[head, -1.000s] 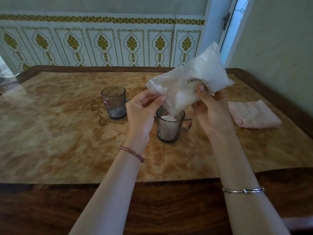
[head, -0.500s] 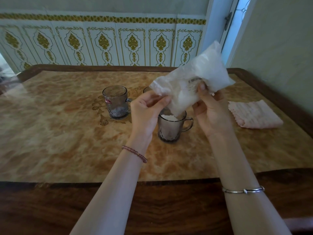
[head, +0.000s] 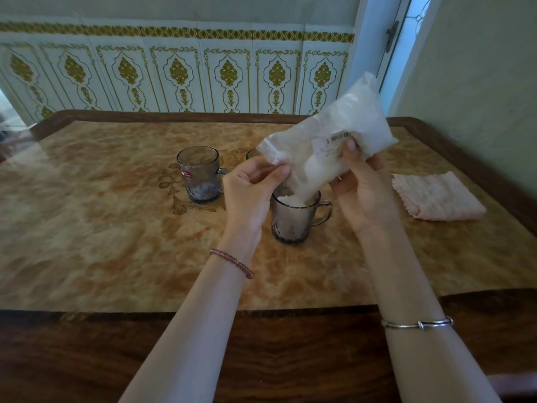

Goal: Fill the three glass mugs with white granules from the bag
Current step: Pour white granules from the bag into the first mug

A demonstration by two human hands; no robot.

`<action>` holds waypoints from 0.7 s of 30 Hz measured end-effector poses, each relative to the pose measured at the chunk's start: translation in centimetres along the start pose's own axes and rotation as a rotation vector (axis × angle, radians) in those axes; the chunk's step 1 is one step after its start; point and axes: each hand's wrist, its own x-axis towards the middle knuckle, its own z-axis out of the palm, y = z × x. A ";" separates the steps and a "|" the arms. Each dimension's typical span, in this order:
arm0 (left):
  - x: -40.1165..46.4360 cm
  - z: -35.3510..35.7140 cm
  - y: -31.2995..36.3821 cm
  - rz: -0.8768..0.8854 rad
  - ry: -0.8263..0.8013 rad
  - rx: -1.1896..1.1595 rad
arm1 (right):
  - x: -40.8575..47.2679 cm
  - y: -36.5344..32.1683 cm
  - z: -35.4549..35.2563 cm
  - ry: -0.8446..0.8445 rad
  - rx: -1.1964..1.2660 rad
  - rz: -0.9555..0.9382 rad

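- The bag (head: 334, 138) of white granules is held tilted above the near mug (head: 293, 219), its lower corner dipping to the mug's rim.
- The right hand (head: 363, 193) grips the bag from below and behind, thumb pressed on the front beside the barcode label.
- The left hand (head: 250, 193) pinches the bag's lower left edge between thumb and fingers.
- The near mug stands on the worktop (head: 101, 242) between the two hands, handle to the right, with white granules heaped up close to its rim.
- A second mug (head: 199, 177) stands further back to the left, well apart from the hands, with only a little at its bottom and a red label on its side.
- A third mug (head: 252, 153) shows only as a bit of rim behind the left hand and the bag; its contents cannot be seen.
- A folded pink cloth (head: 436, 197) lies on the worktop to the right, apart from the mugs.
- The left wrist wears a beaded bracelet (head: 232, 263), the right a metal bangle (head: 417, 323).
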 end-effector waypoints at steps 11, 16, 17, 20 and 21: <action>-0.1 0.2 0.1 -0.017 -0.017 -0.019 | 0.0 -0.3 -0.2 -0.028 0.060 -0.023; -0.3 0.4 0.1 -0.013 -0.021 -0.008 | 0.0 0.0 0.0 0.035 0.098 -0.017; -0.2 0.4 0.1 -0.012 -0.018 -0.006 | 0.0 0.0 0.1 0.036 0.096 -0.015; -0.2 0.3 0.1 -0.017 -0.014 -0.009 | -0.3 -0.1 0.5 0.033 0.051 -0.030; -0.2 0.2 0.1 -0.017 -0.017 -0.010 | -0.3 -0.1 0.7 0.036 0.029 -0.032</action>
